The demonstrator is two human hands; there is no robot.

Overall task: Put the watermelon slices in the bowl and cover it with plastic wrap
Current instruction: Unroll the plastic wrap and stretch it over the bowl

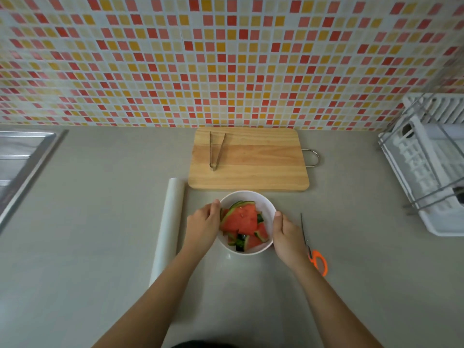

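Your left hand (204,223) and right hand (286,234) clasp the white bowl (247,197) of watermelon slices (242,219) from both sides.

Mosaic tile wall (226,59) behind, small squares in red, orange, yellow, cream, white grout. Grey matte countertop (100,222) below, meeting wall along straight seam. Stainless sink (22,156) inset at far left, partly cut off by frame edge. White plastic dish rack (431,167) with metal wire frame at far right on counter. Soft, even lighting, no hard shadows.
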